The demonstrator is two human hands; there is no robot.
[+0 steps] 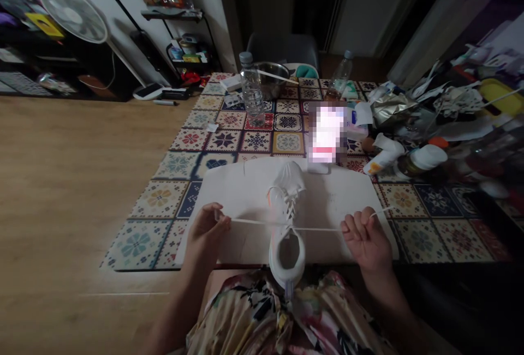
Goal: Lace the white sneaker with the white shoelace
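Observation:
A white sneaker (287,218) lies on a white sheet (245,191) on the patterned table, its toe pointing away from me and its heel at the near edge. Its white lace (319,229) is stretched out sideways to both sides. My left hand (208,228) pinches the left lace end, left of the shoe. My right hand (365,235) is closed on the right lace end, right of the shoe. Both lace halves look taut and nearly level.
A clear water bottle (251,92) and a metal bowl (273,77) stand at the table's far side. A second bottle (339,78) and a heap of clutter (434,120) fill the right. A blurred bright object (326,134) stands just beyond the sheet. A fan (73,12) is on the left.

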